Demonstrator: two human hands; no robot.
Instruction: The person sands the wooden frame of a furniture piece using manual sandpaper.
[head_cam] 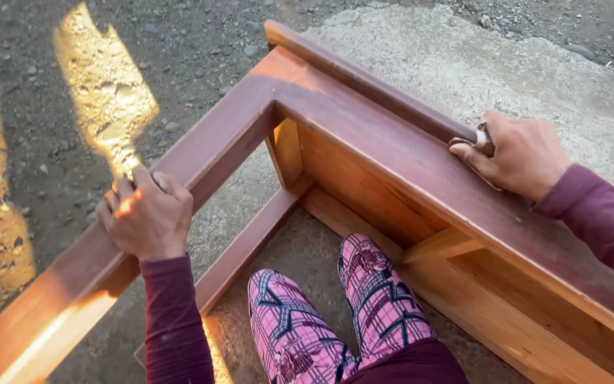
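Your knees (pixel 335 320), in pink plaid, sit inside the frame (pixel 364 153), a reddish wooden piece lying on its side over concrete (pixel 463 57) and gravel (pixel 30 92). Your left hand (pixel 147 217) wraps the near rail, fingers curled over its far edge, steadying it. Your right hand (pixel 516 153) is closed on a small pad (pixel 479 136), likely sandpaper, pressed where the moulding meets the top board.

Watch these. The pad is nearly hidden under your fingertips, so if it slips out along the groove, your knuckles could scrape bare wood and pick up splinters. Hard strokes on that far rail could rock the frame, since it seems to rest on uneven ground; your left hand alone holds it, and your legs are boxed in beneath. Low sun glares across the left rail, so missed patches there may be hard to see.
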